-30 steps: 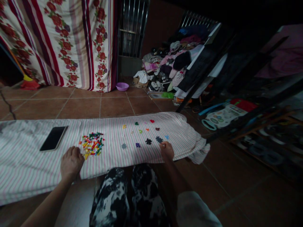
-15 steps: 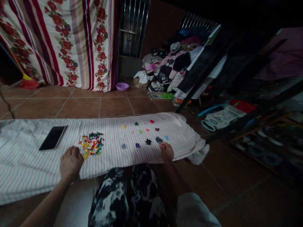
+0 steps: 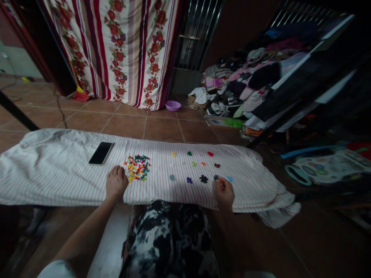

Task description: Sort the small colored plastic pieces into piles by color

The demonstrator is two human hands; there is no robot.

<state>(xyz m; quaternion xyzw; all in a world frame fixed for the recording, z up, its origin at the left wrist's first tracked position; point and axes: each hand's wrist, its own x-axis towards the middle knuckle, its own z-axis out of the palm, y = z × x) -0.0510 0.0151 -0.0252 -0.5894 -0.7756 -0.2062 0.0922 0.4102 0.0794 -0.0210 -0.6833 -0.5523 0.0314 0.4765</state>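
My left hand (image 3: 116, 182) rests on the striped cloth, fingers stretched forward, at the left edge of a mixed pile of small coloured pieces (image 3: 138, 168). My right hand (image 3: 225, 194) is at the dark grey pile (image 3: 216, 177), thumb and fingers pinched together and partly covering it. Whatever lies between those fingertips is too small to make out. Left of it are a black group (image 3: 203, 178), a dark purple group (image 3: 189, 180) and a light grey group (image 3: 172, 177). Just right of the fingers sits a light blue group (image 3: 229, 179).
Farther back on the cloth (image 3: 162, 193) lie small groups, among them yellow (image 3: 174, 154), dark green (image 3: 189, 153), red (image 3: 210, 154) and brown (image 3: 217, 165). A phone (image 3: 101, 153) lies at the left. Beyond are a purple basin (image 3: 173, 105) and heaped clothes (image 3: 243, 83).
The view has turned left, shifting everything rightward in the picture. My right hand has moved slightly over the dark grey pile, hiding more of it. My left hand stays beside the mixed pile.
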